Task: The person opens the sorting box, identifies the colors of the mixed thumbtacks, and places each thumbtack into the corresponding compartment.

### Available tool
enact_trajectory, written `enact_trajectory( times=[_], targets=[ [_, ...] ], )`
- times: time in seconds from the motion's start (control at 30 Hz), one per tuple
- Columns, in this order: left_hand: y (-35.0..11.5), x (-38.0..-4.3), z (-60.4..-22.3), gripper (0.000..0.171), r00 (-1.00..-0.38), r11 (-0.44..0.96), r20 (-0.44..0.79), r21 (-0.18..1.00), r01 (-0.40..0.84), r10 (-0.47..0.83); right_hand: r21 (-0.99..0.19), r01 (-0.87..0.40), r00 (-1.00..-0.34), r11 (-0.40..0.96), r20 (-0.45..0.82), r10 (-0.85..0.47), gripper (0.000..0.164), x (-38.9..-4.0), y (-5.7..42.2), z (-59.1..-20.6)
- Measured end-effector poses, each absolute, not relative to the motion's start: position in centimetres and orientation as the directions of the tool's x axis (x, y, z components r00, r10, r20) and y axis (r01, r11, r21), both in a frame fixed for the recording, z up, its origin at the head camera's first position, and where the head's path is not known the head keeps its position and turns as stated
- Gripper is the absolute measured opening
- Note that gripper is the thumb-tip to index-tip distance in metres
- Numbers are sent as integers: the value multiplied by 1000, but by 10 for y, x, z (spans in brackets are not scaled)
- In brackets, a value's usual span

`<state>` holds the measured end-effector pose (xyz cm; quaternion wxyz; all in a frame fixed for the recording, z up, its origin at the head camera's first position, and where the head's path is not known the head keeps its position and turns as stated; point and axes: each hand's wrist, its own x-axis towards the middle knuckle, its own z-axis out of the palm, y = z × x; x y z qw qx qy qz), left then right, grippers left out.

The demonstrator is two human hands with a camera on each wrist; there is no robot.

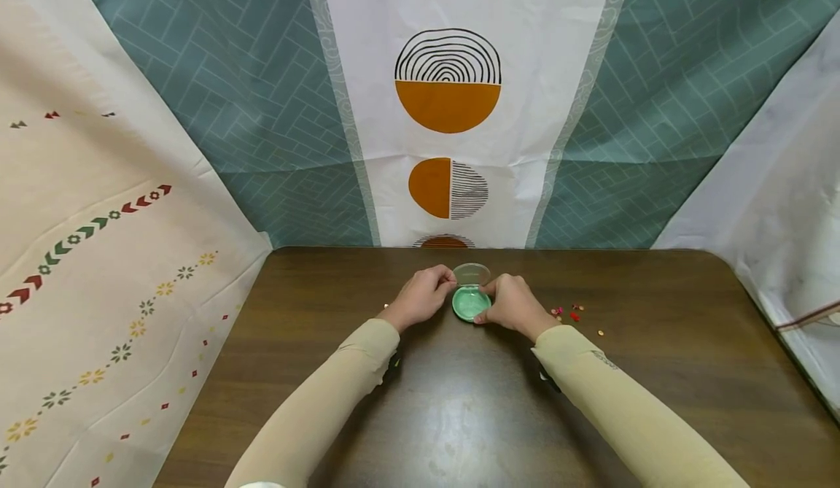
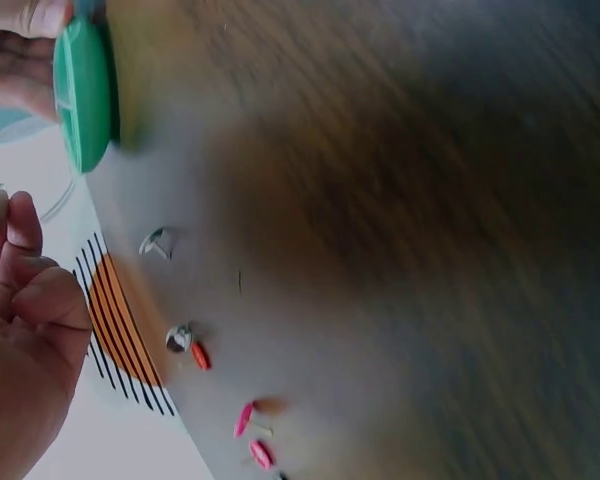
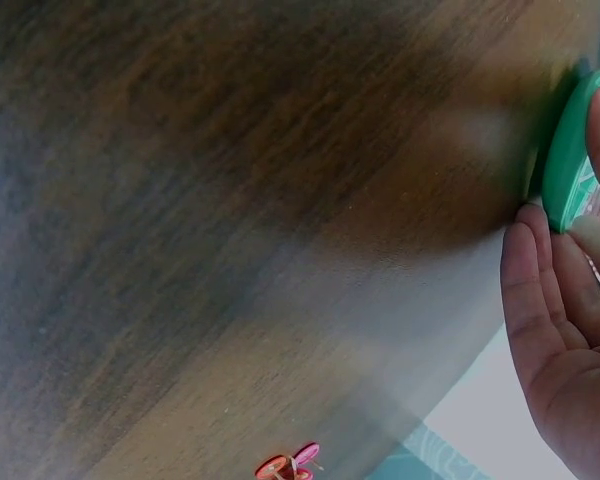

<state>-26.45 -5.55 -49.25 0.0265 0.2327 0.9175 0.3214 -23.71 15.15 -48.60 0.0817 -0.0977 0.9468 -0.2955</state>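
"On this dark bench [image 1: 446, 408], where's the green case [image 1: 469, 304]?"
"Gripped in the right hand [image 1: 515, 306], just beside the left hand [image 1: 423, 295]; those fingertips are together, pinching what, if anything, I can't tell."
"Best hold it steady."

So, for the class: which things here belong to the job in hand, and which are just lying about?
Belong:
left hand, fingertips together near the open clear lid
right hand, holding the green case
scattered tacks, probably

Just there:
teal-and-white hanging behind
cream patterned cloth at left
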Motion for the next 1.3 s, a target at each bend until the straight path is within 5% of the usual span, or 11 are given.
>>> enact_trajectory(
  times=[0.23,0.53,1.03,1.3],
  targets=[
    [-48,-262,-493,9,-897,753,51,523,399,439,-557,-147,-967,817,-92,-236,66,-240,150,-484],
    [-44,-261,-500,13,-878,809,130,345,476,461,-557,-153,-964,816,-98,-248,65,-239,148,-481],
    [-57,-261,-486,12,-863,780,165,373,502,477,-563,-131,-967,816,-109,-231,65,-235,147,-480],
    [-94,-263,-469,13,-910,801,170,433,414,379,-562,-105,-967,821,-134,-216,65,-234,148,-482]
  ],
)
